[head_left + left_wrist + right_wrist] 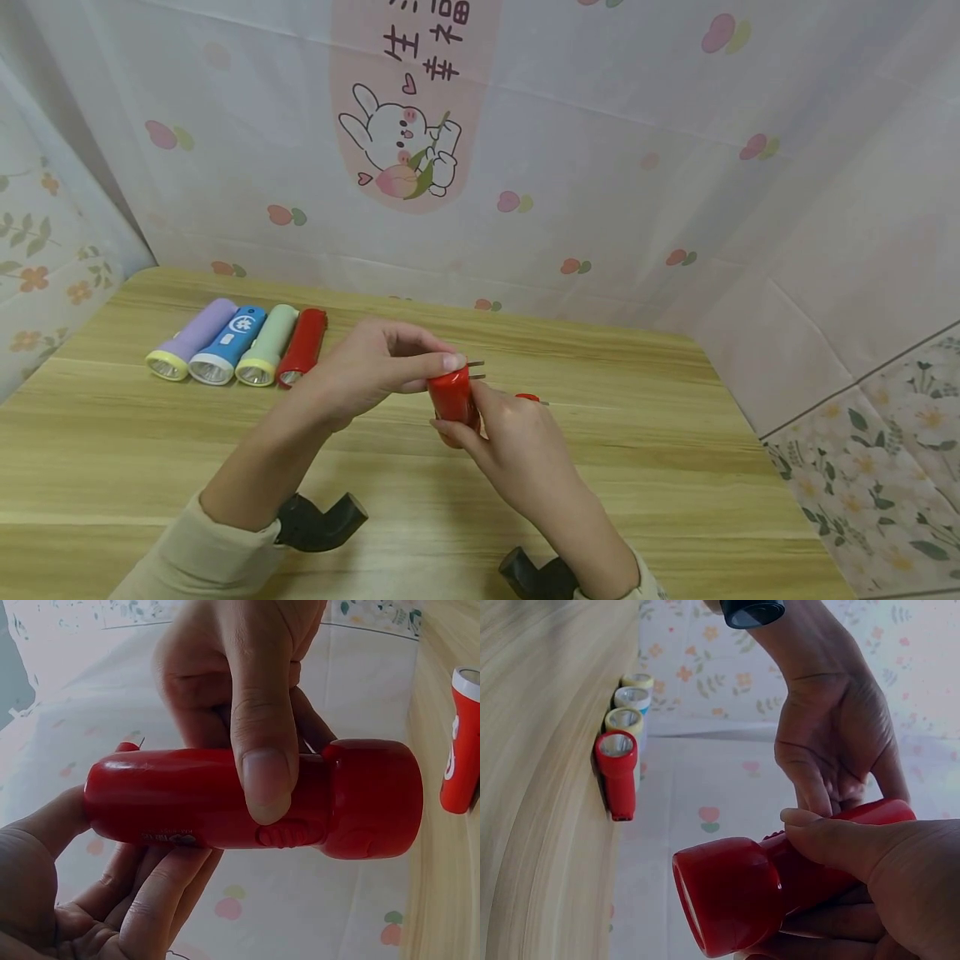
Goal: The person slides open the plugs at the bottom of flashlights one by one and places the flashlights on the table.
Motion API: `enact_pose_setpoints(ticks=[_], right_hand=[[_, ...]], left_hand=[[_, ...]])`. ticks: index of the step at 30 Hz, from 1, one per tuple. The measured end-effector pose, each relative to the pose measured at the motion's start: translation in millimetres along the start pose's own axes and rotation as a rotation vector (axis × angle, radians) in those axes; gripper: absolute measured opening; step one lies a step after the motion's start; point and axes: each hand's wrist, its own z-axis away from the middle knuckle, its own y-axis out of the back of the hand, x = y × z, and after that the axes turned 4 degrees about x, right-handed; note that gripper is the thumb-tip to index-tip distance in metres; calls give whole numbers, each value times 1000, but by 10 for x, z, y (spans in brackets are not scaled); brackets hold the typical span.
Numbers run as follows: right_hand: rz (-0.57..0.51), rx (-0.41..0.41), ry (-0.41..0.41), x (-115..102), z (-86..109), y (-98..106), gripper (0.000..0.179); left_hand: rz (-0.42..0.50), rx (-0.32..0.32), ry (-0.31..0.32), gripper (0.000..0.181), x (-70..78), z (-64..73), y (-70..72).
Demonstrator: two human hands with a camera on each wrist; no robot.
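Gripping red flashlight point(452, 400) mid-frame in curled right hand point(521, 442), pinching its tail point(105, 796) with left hand point(371, 367)
Likely light, stiff, slick; hold by barrel point(191, 799), clear of prongs point(478, 376)

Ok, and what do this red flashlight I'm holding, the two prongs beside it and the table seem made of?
Red flashlight: probably hard plastic, glossy and smooth. Prongs: likely metal, thin and grey. Table: grain suggests wood, possibly laminate; I can't tell.
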Motion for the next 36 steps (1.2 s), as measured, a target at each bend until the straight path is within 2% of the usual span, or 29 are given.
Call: enact_pose_setpoints(ticks=[11, 25, 31, 36], right_hand=[[-12, -3, -7, -4, -11, -9, 24], [-68, -60, -89, 19, -42, -18, 24], [-85, -82, -168, 35, -29, -6, 25], [-114, -75, -252, 6, 19, 37, 25]], left_hand=[[-1, 29, 8, 29, 2, -4, -29], [-22, -37, -13, 42, -18, -3, -6], [-40, -2, 12, 45, -46, -48, -52], [-24, 1, 13, 45, -64, -68, -72]])
